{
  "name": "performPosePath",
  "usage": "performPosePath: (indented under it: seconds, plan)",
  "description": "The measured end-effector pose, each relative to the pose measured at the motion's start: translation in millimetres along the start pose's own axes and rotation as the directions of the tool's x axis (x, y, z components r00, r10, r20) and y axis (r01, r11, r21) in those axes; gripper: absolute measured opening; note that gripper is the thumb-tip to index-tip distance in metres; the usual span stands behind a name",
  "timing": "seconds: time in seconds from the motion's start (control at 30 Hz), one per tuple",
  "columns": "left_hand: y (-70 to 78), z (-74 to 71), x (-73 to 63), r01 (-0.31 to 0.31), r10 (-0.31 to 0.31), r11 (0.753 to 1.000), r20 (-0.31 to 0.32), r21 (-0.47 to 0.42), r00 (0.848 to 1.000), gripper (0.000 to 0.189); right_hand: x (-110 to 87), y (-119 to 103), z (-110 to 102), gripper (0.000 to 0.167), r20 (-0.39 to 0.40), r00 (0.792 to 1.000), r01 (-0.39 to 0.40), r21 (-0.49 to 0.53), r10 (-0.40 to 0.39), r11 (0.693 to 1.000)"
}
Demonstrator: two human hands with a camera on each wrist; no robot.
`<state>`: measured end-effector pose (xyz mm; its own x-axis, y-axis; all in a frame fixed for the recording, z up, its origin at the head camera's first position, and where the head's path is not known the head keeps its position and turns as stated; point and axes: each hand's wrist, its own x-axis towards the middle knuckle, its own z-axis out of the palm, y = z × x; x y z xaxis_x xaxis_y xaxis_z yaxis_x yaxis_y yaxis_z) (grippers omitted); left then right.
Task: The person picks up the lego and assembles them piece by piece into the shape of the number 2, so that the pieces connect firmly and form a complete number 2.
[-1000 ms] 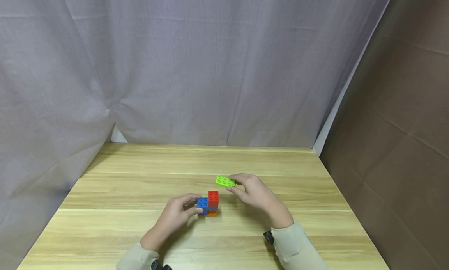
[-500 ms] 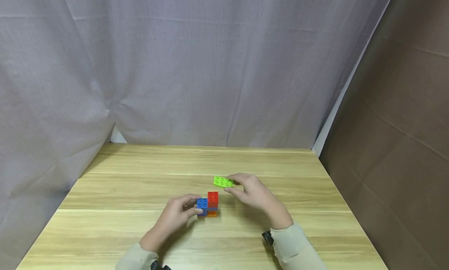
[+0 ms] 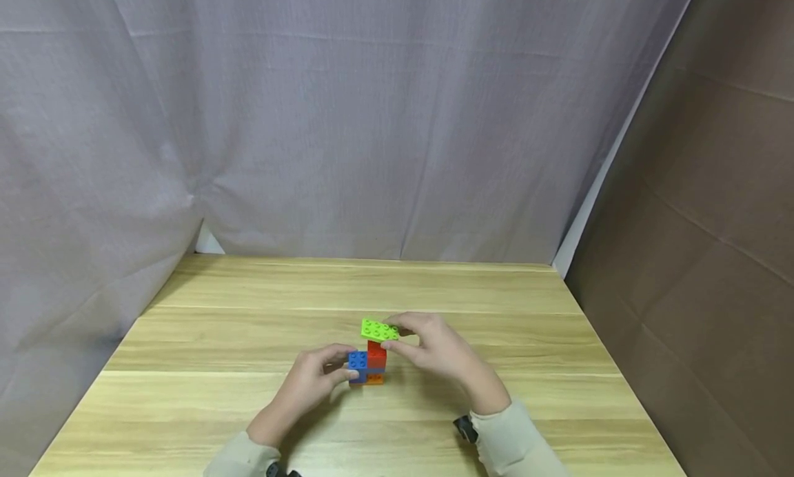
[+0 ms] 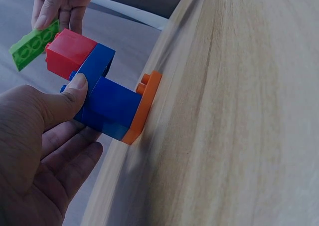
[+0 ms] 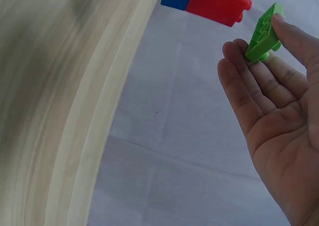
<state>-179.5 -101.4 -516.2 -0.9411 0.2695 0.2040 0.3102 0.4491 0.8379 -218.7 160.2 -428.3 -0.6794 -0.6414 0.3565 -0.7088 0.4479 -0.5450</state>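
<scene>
A small stack of toy bricks stands on the table: an orange plate (image 4: 144, 109) at the bottom, blue bricks (image 4: 112, 104) above it, and a red brick (image 4: 71, 52) on top at one side. My left hand (image 3: 313, 380) grips the blue part from the left, thumb on the near side. A thin green plate (image 3: 378, 330) with two rows of studs is pinched at its right end by my right hand (image 3: 434, 349). It hangs tilted just above the red brick, partly covering it in the head view. In the right wrist view a gap shows between them.
The wooden table (image 3: 248, 311) carries the stack near its middle. Grey cloth (image 3: 347, 118) hangs behind the far edge, and a brown cloth (image 3: 695, 187) hangs on the right.
My right hand has moved left and slightly nearer, bringing the green plate from behind and right of the stack to over the red brick. The left hand and stack stay nearly still.
</scene>
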Motion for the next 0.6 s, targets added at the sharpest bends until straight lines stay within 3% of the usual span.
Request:
performPosePath:
  seconds: [0.33, 0.6]
  plan:
    - [-1.3, -0.7, 0.7, -0.006, 0.006, 1.0, 0.013, -0.013, 1.0, 0.036, 2.2, -1.9, 11.0, 0.03, 0.054, 0.996, 0.07, -0.026, -0.069, 0.997]
    - [-1.5, -0.4, 0.5, -0.009, 0.01, 1.0, 0.023, -0.023, 1.0, 0.036, 2.1, -3.2, 15.5, 0.032, 0.077, 0.995, 0.064, -0.034, -0.061, 0.997]
